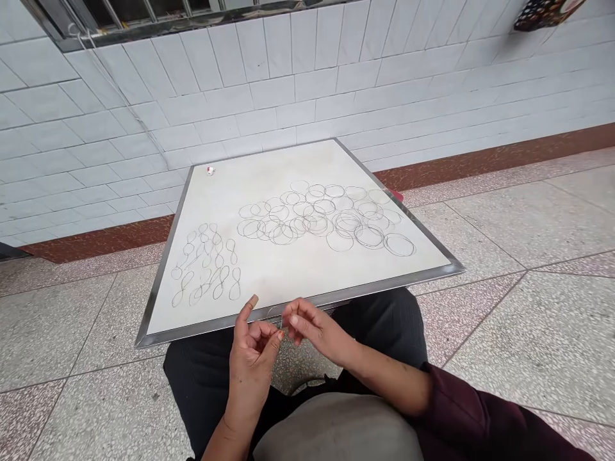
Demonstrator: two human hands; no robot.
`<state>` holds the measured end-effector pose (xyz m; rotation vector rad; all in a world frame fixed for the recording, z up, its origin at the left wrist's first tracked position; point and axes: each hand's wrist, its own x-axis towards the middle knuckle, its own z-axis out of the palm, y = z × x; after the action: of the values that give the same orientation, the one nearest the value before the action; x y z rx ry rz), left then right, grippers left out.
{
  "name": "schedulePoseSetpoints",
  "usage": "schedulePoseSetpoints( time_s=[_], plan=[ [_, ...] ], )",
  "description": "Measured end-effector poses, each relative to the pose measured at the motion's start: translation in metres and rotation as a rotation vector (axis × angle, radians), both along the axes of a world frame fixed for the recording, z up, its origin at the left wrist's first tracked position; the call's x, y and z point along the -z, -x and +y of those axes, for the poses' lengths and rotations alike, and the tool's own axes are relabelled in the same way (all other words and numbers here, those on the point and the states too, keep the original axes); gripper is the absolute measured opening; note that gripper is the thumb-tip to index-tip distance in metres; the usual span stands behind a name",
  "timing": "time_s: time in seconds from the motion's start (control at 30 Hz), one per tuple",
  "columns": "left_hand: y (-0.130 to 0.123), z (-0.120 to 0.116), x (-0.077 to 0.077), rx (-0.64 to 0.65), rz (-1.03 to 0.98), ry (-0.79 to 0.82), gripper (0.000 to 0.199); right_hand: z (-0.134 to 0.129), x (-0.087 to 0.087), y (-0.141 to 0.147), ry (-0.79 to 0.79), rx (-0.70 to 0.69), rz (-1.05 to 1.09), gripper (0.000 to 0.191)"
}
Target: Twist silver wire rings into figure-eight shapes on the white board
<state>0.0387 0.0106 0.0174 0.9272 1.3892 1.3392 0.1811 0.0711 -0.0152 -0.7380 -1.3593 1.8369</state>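
Above my lap, at the table's near edge, my left hand (257,346) pinches a thin wire ring (273,312) between thumb and fingers, its index finger stretched up with a tan wrap on the tip. My right hand (312,326) is closed on the same wire from the other side, fingertips pressed together. Most of this wire is hidden by the fingers. On the white table, many thin round wire rings (340,240) lie overlapping from the middle to the right. Several wire figure-eights (234,283) lie in loose rows on the left.
The white table (283,275) has a grey metal rim. A small white and red object (211,171) sits at its far left corner. Behind stands a white tiled wall (269,96) with a hanging white cord (122,96). Speckled floor tiles (528,320) surround the table.
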Motion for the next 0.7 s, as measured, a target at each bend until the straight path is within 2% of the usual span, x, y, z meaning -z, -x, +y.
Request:
schedulePoseSetpoints(
  time_s=[0.13, 0.27, 0.37, 0.53, 0.7],
  plan=[
    [-0.003, -0.003, 0.003, 0.067, 0.104, 0.023, 0.079, 0.014, -0.014, -0.001, -0.007, 0.045, -0.072, 0.038],
    [-0.004, -0.006, 0.005, 0.079, 0.232, 0.026, 0.078, 0.015, -0.018, 0.001, -0.092, 0.095, -0.226, 0.028],
    [-0.005, -0.007, 0.009, 0.049, 0.260, -0.009, 0.075, 0.013, -0.015, 0.003, -0.094, 0.135, -0.259, 0.029],
    [-0.008, -0.007, 0.018, -0.046, 0.251, -0.054, 0.069, 0.010, -0.005, 0.010, 0.012, 0.228, -0.179, 0.036],
    [-0.009, -0.002, 0.024, -0.094, 0.042, -0.045, 0.070, 0.009, 0.009, 0.016, 0.092, 0.286, -0.027, 0.041]
  ],
)
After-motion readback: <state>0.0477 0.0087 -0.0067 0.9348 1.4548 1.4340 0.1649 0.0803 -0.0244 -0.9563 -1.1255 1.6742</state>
